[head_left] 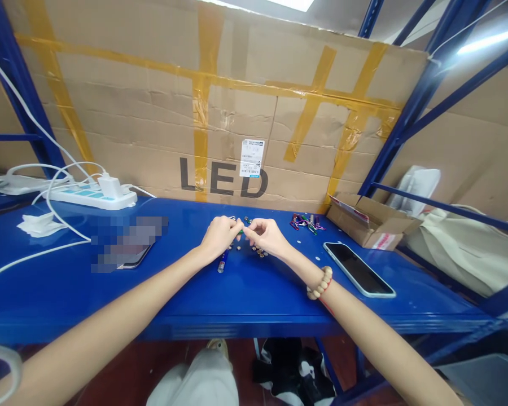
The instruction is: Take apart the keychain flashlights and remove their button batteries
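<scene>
Left hand [222,234] and right hand [268,234] both pinch small green item [241,231], middle of blue table [262,299]; discs [261,252] by right hand, tube [222,264] by left, clips [307,223] far right.

Tabletop [254,307]: plain blue. Small piece [241,231] midway along back half: green. Small discs [260,252] beside it: coppery brown. Slim tube [222,264]: dark blue, clear end. Clips [307,223] near back edge: mixed purple, green, red. Right-side phone [359,270]: black screen, pale rim. Power strip [93,195], back left corner: white, light-blue patches. Cardboard [152,124] behind back edge: brown, amber tape stripes, black lettering. Bracelet [320,285]: beige beads, red cord.
</scene>
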A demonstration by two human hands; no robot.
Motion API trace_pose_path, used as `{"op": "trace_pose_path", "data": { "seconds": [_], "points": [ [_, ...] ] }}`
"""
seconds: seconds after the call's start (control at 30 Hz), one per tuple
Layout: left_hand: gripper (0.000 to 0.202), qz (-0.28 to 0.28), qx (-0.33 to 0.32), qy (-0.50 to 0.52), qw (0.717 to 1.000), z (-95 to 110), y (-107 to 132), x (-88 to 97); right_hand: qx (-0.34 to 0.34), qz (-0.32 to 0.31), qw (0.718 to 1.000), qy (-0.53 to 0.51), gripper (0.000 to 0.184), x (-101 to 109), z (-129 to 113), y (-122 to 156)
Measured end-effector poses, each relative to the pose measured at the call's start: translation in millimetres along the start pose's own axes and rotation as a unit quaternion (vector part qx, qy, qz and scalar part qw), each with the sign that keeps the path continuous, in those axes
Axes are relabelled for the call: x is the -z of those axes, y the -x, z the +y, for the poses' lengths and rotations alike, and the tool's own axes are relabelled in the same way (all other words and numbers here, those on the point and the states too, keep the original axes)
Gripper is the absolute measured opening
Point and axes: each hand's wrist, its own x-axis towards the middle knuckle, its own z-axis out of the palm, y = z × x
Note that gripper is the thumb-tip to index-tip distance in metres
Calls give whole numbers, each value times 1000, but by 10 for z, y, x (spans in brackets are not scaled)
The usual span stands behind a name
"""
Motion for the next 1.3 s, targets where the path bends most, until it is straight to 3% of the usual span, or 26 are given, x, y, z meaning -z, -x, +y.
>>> {"op": "trace_pose_path", "data": {
  "seconds": [0.07,0.23,0.5,0.7,1.03,1.3],
  "points": [
    [47,-9,-1,-2,1000,-19,-22,-9,5,-9,1000,8,41,16,9,-13],
    [46,-21,-20,11,1000,-2,-54,-21,26,38,997,63,35,73,57,-54],
    [23,-57,-72,21,996,-103,-79,-95,2,10,1000,-18,38,126,174,-111],
    [23,-90,-93,34,991,-193,-111,-141,-19,0,1000,5,36,159,219,-120],
    [38,-50,-73,46,995,-225,-156,-146,4,32,999,24,36,181,221,-105],
    [19,-4,-49,104,993,-203,-175,-87,32,94,995,29,34,214,177,-119]
  ]
}}
